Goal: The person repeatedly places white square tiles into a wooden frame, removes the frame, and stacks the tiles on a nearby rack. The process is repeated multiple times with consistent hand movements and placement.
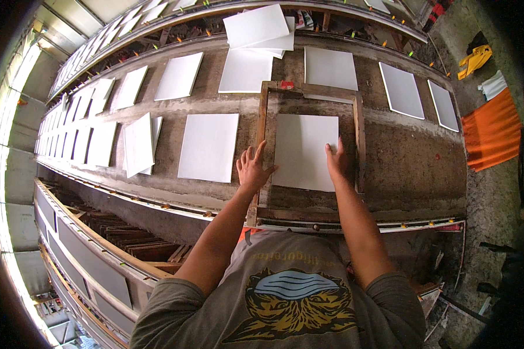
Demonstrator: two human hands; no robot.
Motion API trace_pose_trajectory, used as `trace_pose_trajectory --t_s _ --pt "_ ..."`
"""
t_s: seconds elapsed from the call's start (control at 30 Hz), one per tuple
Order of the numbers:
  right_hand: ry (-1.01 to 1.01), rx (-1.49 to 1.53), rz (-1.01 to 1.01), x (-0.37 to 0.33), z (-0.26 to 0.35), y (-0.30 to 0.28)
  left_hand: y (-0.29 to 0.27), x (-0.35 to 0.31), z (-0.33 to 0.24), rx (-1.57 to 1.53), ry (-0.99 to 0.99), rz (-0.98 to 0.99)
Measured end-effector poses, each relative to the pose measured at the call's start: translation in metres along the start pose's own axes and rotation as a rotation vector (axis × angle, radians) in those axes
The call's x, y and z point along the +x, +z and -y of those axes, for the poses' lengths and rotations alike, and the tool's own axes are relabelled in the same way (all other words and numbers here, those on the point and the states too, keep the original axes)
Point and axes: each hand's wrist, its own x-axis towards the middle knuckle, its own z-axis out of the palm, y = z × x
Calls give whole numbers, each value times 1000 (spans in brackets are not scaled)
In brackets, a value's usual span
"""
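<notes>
A wooden frame [360,128] lies on the long table in front of me, around a white sheet [303,145]. I cannot tell whether a mesh is stretched across it. My left hand [253,171] is open over the frame's left bar, fingers spread, with the thumb toward the sheet's left edge. At the sheet's right edge is my right hand [336,160], open, its fingers pointing away from me and its thumb apart. Whether the fingertips press on the sheet does not show. Left of the frame lies another white sheet [208,147].
Two rows of white sheets run along the brown table [413,168]. Loose sheets [256,26] overlap at the far side; others [140,145] overlap at left. Small clips [209,214] line the table's near edge. An orange cloth [492,131] lies beyond its right end. More long tables stand behind and at lower left.
</notes>
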Motion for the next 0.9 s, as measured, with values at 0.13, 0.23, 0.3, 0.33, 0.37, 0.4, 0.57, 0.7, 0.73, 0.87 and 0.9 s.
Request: trace_pose_trajectory --t_s 0.13,0.23,0.3,0.33,0.37,0.4,0.57,0.7,0.73,0.87,0.9 --pt "6 -57 35 0 6 -3 -2 -1 -2 13 -26 23" --pt "12 -97 12 -3 5 -2 0 -1 -2 22 -21 15" --pt "-61 -217 -59 -6 3 1 -1 -1 -3 29 -15 13" --pt "-96 -278 -95 -7 2 1 -1 -1 -3 30 -11 12" --pt "-73 -294 -81 -7 1 1 -2 -1 -3 31 -7 11" --pt "-52 -310 -61 -10 7 -1 -1 -1 -1 33 -9 10" --pt "-93 -509 -93 -21 25 -5 -1 -2 0 11 -9 6" --pt "-85 -538 -117 -24 15 0 -3 -2 -2 4 9 13" --pt "-85 -531 -127 -26 13 2 -2 -2 -2 6 9 14" --pt "-123 -440 -89 -23 5 2 -2 -2 -3 11 -4 20" --pt "-114 -434 -90 -26 7 1 -2 -2 -3 13 -11 22"
